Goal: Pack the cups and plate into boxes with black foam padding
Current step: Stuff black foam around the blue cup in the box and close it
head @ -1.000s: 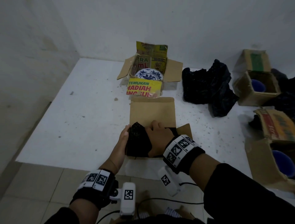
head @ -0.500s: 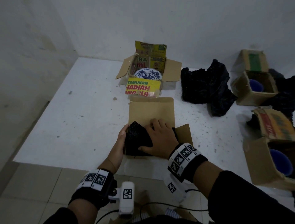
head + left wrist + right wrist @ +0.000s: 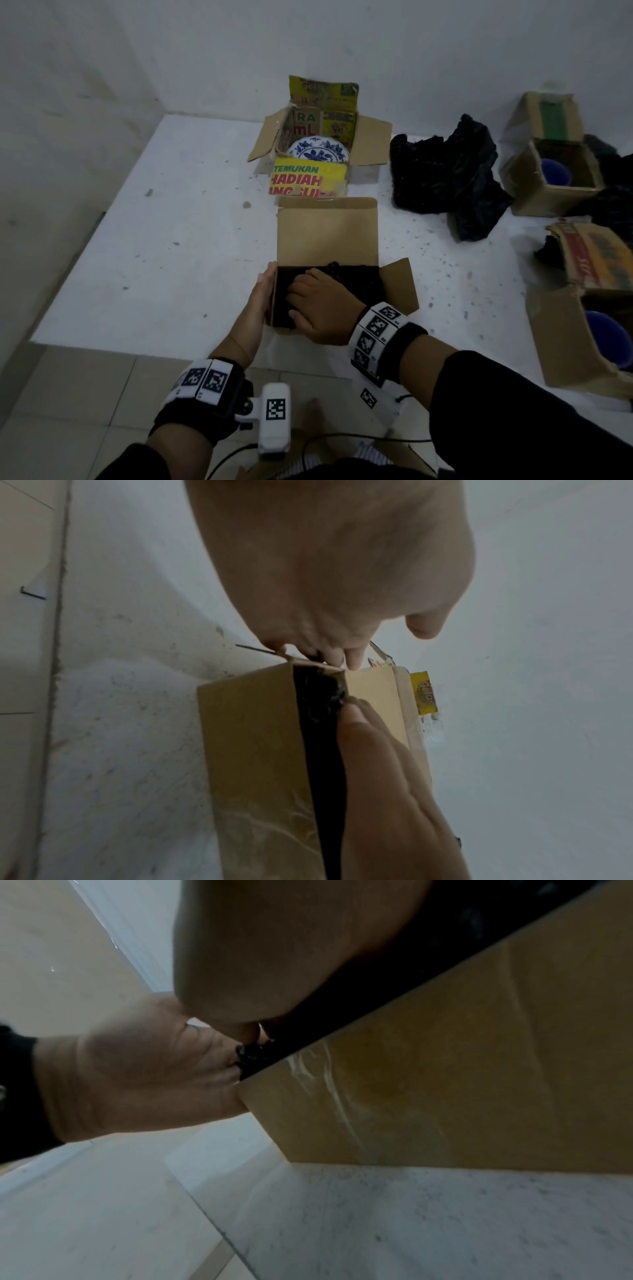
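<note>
A plain brown box [image 3: 327,236] stands open at the near table edge, filled with black foam [image 3: 363,284]. My right hand [image 3: 318,308] reaches into it from above, fingers bent down and pressing the foam by the left wall. My left hand [image 3: 262,298] lies flat against the outside of that wall, fingers straight. The left wrist view shows the box [image 3: 253,750], the foam [image 3: 322,723] and my right fingers [image 3: 377,750] lying on it. A blue-patterned plate [image 3: 318,150] sits in a printed box [image 3: 370,140] behind. What lies under the foam is hidden.
A heap of loose black foam [image 3: 445,178] lies at the right of the printed box. Two brown boxes at the right hold blue cups [image 3: 555,171] [image 3: 606,329]; a third box [image 3: 596,260] stands between them. Bare white table [image 3: 154,240] spreads to the left.
The foam that bulged above the box rim is now pushed down inside it. My right hand has sunk into the box; my left hand stays on the left wall.
</note>
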Demonstrator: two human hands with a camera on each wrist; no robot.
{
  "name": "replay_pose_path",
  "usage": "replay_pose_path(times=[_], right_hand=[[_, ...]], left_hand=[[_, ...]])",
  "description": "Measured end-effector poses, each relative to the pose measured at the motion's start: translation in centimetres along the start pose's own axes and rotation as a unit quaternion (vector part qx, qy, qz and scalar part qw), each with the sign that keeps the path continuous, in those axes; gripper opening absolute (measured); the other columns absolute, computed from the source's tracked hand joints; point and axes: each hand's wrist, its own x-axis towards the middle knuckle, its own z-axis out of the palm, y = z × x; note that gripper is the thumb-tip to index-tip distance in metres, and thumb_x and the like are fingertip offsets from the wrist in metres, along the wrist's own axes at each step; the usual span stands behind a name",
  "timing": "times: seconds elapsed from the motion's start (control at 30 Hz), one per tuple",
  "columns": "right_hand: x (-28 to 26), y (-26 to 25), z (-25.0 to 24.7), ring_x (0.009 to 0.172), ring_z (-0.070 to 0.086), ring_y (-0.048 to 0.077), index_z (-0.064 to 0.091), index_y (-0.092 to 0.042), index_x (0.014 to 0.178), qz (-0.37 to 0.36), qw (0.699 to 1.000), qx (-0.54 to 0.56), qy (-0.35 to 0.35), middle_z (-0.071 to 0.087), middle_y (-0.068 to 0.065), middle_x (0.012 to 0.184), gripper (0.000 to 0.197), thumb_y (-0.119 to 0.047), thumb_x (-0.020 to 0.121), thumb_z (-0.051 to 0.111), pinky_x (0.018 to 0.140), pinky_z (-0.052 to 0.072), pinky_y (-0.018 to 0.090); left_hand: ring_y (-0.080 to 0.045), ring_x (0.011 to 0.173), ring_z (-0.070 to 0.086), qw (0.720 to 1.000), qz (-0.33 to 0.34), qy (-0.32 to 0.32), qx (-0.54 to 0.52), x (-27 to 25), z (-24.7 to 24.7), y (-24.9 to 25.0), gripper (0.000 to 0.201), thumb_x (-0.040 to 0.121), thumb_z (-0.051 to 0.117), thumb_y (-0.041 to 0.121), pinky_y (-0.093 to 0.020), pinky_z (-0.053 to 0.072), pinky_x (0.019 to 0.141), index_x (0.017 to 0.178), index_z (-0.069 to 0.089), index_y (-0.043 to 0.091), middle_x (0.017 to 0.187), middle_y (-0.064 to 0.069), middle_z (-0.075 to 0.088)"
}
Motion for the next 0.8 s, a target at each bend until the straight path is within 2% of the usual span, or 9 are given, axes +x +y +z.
replay_pose_path(times=[0.07, 0.13, 0.27, 0.37, 0.43, 0.53, 0.63, 0.7, 0.8], right_hand=[[0.5, 0.3, 0.2, 0.076, 0.056, 0.026, 0.065, -0.008, 0.075, -0.001, 1.0, -0.015, 0.003, 0.062, 0.008, 0.079, 0.042, -0.035, 0.085, 0.035, 0.078, 0.029, 0.034], [0.9, 0.8, 0.5, 0.076, 0.059, 0.027, 0.069, -0.008, 0.077, 0.003, 1.0, -0.013, 0.001, 0.064, 0.009, 0.084, 0.036, -0.034, 0.08, 0.045, 0.079, 0.03, 0.033], [1.2, 0.4, 0.1, 0.078, 0.06, 0.034, 0.068, -0.001, 0.085, 0.005, 0.999, 0.013, -0.028, 0.063, 0.017, 0.086, 0.023, -0.018, 0.069, 0.069, 0.08, 0.044, 0.039], [0.2, -0.1, -0.9, 0.099, 0.058, 0.034, 0.061, -0.002, 0.107, 0.007, 0.997, 0.077, 0.026, 0.063, 0.017, 0.102, 0.032, -0.016, 0.078, 0.065, 0.101, 0.036, 0.043], [-1.3, -0.3, -1.7, 0.108, 0.055, 0.029, 0.059, -0.005, 0.107, 0.01, 0.991, 0.093, 0.096, 0.062, 0.013, 0.109, 0.029, -0.015, 0.08, 0.061, 0.107, 0.03, 0.041], [-3.9, -0.3, -2.5, 0.095, 0.056, 0.026, 0.059, -0.009, 0.106, 0.09, 0.981, 0.053, 0.163, 0.061, 0.009, 0.105, 0.033, -0.016, 0.073, 0.061, 0.086, 0.046, 0.038], [-6.0, 0.9, -3.2, 0.1, 0.052, 0.029, 0.048, -0.01, 0.129, 0.162, 0.985, 0.026, 0.058, 0.052, 0.013, 0.114, 0.058, -0.008, 0.073, 0.061, 0.078, 0.048, 0.036], [-6.7, 1.9, -3.7, 0.109, 0.044, 0.027, 0.031, -0.014, 0.142, 0.173, 0.984, 0.03, -0.03, 0.042, 0.013, 0.124, 0.071, -0.006, 0.078, 0.062, 0.08, 0.044, 0.031], [-6.3, 2.5, -3.8, 0.113, 0.042, 0.026, 0.018, -0.018, 0.148, 0.173, 0.983, -0.004, -0.063, 0.038, 0.013, 0.129, 0.082, -0.007, 0.08, 0.062, 0.077, 0.043, 0.03]], left_hand=[[0.005, 0.118, 0.026, 1.0, -0.003, 0.002, -0.002, -0.1, 0.1, 0.2, 0.052, 0.094, 0.026, 0.054, -0.017, 0.022, 0.098, 0.141, 0.031, 0.031, 0.127, 0.02, 0.033], [0.002, 0.118, 0.029, 1.0, -0.004, -0.003, 0.001, 0.1, 0.0, 0.2, 0.05, 0.097, 0.026, 0.05, -0.019, 0.024, 0.098, 0.142, 0.032, 0.027, 0.125, 0.017, 0.035], [-0.003, 0.116, 0.035, 1.0, 0.0, -0.016, 0.012, 0.5, -0.2, 0.0, 0.054, 0.097, 0.027, 0.052, -0.02, 0.028, 0.095, 0.141, 0.037, 0.021, 0.122, 0.012, 0.04], [-0.003, 0.123, 0.037, 1.0, 0.005, -0.015, 0.001, 1.1, -0.3, -0.6, 0.047, 0.1, 0.022, 0.047, -0.018, 0.032, 0.098, 0.142, 0.032, 0.028, 0.131, 0.014, 0.041], [-0.005, 0.136, 0.029, 1.0, 0.021, -0.009, -0.016, 1.6, -0.6, -1.3, 0.038, 0.102, 0.014, 0.037, -0.02, 0.026, 0.105, 0.137, 0.028, 0.035, 0.144, 0.014, 0.032], [0.001, 0.134, 0.032, 1.0, 0.025, -0.015, -0.01, 2.0, -0.9, -2.1, 0.044, 0.102, 0.012, 0.035, -0.013, 0.028, 0.104, 0.141, 0.032, 0.03, 0.147, 0.012, 0.035], [-0.003, 0.135, 0.029, 0.999, 0.016, -0.027, -0.032, 1.7, -0.9, -1.6, 0.041, 0.102, 0.018, 0.043, -0.022, 0.024, 0.112, 0.14, 0.028, 0.031, 0.146, 0.014, 0.031], [-0.002, 0.123, 0.04, 0.999, 0.002, -0.045, -0.025, 1.3, -0.7, -1.1, 0.048, 0.098, 0.028, 0.053, -0.018, 0.036, 0.098, 0.139, 0.034, 0.03, 0.134, 0.015, 0.041], [0.0, 0.117, 0.037, 0.999, 0.003, -0.046, -0.011, 0.4, -0.3, -0.3, 0.052, 0.096, 0.029, 0.053, -0.01, 0.037, 0.079, 0.14, 0.037, 0.027, 0.127, 0.014, 0.042]])
